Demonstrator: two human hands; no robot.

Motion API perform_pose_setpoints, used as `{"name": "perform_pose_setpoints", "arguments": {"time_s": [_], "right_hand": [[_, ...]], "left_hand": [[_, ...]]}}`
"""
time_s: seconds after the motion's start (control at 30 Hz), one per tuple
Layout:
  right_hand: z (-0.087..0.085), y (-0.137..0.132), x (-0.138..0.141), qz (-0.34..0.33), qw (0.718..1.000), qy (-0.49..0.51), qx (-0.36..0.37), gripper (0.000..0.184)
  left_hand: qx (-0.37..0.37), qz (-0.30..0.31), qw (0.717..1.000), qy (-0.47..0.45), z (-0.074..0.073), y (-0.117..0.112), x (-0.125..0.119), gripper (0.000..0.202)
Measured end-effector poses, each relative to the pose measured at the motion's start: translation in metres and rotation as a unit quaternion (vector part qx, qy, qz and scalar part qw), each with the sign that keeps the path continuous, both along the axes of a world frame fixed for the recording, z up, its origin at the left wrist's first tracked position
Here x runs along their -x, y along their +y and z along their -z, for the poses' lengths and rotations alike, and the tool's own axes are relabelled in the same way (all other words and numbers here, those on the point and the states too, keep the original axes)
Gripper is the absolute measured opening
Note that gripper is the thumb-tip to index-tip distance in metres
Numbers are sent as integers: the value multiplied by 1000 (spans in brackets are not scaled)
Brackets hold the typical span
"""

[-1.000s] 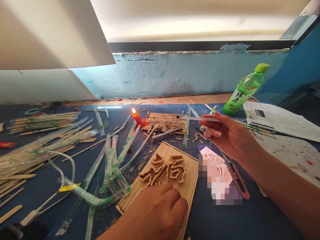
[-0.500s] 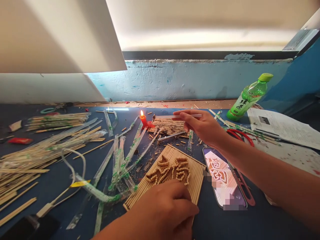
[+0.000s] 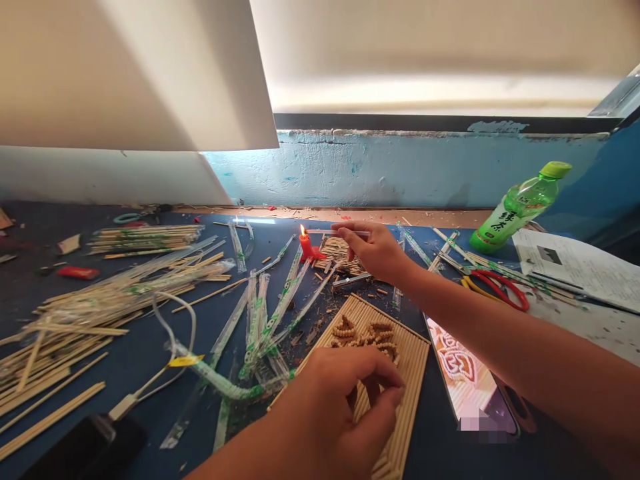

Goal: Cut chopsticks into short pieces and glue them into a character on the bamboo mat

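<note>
My right hand (image 3: 373,248) pinches a thin translucent glue stick (image 3: 323,232), its far end at the flame of a short red candle (image 3: 307,250). My left hand (image 3: 350,407) hovers low over a panel of wooden sticks laid side by side (image 3: 417,360). Its thumb and forefinger are pressed together; anything between them is too small or hidden to make out. Raised figures made of small bead-like wooden pieces (image 3: 383,330) stand on the panel, partly covered by the left hand.
Chopsticks (image 3: 75,320) and torn plastic wrappers (image 3: 257,313) cover the left side. At the right are a phone with a picture (image 3: 473,373), red-handled scissors (image 3: 505,290), a green tea bottle (image 3: 520,210) and printed paper (image 3: 575,267). A white cable (image 3: 193,327) lies front left.
My right hand has moved the glue stick left, bringing its tip to the candle flame. My left thumb now shows, pressed to the forefinger. The view has shifted slightly.
</note>
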State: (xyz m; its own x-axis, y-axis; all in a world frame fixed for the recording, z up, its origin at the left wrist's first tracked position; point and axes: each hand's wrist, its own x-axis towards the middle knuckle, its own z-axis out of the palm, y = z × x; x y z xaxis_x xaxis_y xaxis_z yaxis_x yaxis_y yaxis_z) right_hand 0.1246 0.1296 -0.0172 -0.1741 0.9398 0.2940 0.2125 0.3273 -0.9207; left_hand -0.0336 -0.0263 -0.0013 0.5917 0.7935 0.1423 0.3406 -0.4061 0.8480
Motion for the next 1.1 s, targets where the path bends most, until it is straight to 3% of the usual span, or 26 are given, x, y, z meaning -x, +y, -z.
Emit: {"name": "perform_pose_setpoints", "arguments": {"time_s": [0.2,0.37,0.5,0.67,0.83,1.1], "right_hand": [[1,3,3,-1,1000,-7,-5,25],[1,3,3,-1,1000,-10,-10,24],[1,3,2,-1,1000,-10,-12,24],[2,3,1,-5,1000,-8,-14,25],[4,3,0,-9,1000,-7,-13,25],[4,2,1,-7,1000,-14,-13,26]], "left_hand": [[43,0,999,27,-8,1,2,14],[104,-35,994,12,-2,-1,1,13],[190,-84,975,-83,1,4,-1,12],[266,-154,928,-210,-7,13,0,9],[278,-178,909,-255,-10,16,1,10],[286,-160,915,-237,-7,15,0,11]]}}
